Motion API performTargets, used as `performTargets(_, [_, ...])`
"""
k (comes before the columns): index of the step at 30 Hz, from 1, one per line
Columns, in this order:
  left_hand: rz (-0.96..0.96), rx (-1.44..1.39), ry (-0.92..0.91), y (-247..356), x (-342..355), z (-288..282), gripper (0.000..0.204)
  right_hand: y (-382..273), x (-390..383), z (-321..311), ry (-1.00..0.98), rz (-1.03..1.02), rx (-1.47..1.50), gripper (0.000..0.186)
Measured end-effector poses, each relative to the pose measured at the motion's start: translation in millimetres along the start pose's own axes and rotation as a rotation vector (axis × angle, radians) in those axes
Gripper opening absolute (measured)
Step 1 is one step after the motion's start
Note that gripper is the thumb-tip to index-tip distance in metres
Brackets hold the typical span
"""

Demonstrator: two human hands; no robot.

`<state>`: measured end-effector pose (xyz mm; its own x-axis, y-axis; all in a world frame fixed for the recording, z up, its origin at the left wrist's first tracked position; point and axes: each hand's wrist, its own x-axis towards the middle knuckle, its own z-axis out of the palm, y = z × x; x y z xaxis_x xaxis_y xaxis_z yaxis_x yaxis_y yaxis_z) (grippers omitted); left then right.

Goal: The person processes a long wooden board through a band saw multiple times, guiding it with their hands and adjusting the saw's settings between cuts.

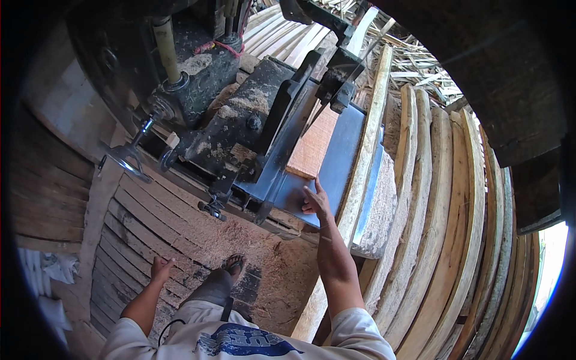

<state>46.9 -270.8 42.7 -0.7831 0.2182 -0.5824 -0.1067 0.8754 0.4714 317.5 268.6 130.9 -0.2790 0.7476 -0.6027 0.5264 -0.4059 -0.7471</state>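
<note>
My right hand (316,199) reaches over the blue-grey metal table (336,165) of a band saw. A fingertip touches the near end of a reddish-brown wooden board (313,144), and the other fingers are apart, gripping nothing. The board lies flat, its far end under the dark blade guide (337,84). The thin saw blade (312,116) runs down by the board's left side. To the left of the board stands a dark metal fence (287,111). My left hand (162,269) hangs low at my left over the floor, thumb out, with nothing visible in it.
Long pale wooden slabs (441,222) are stacked along the right, one lying beside the saw table. A handwheel (129,161) sticks out at the left. Sawdust (252,258) covers the slatted floor near my foot. Thin offcuts (414,63) pile up at the far right.
</note>
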Motion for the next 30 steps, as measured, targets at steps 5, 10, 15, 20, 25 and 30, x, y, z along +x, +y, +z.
performTargets(5, [0.142,0.124,-0.059,42.3,-9.6,8.3,0.057,25.7,-12.2,-15.0,-0.024,-0.009,0.070,0.078])
performTargets(10, [0.213,0.126,-0.110,49.7,-7.9,22.0,0.060,86.3,-75.0,-2.3,0.057,-0.078,0.263,0.076])
performTargets(15, [0.304,0.202,-0.192,52.4,-13.5,37.1,0.064,174.9,-176.3,26.6,0.185,-0.082,0.374,0.075])
performTargets(20, [0.437,0.052,-0.271,76.4,-30.9,81.3,0.066,260.7,-306.1,101.9,0.214,0.027,0.583,0.075])
performTargets(25, [0.421,-0.160,-0.729,139.0,-39.2,132.4,0.063,361.3,-425.8,199.8,0.205,0.145,0.647,0.076])
performTargets(30, [0.424,-0.221,-0.800,194.5,-104.3,138.7,0.093,435.1,-534.7,279.6,0.370,0.146,0.869,0.073])
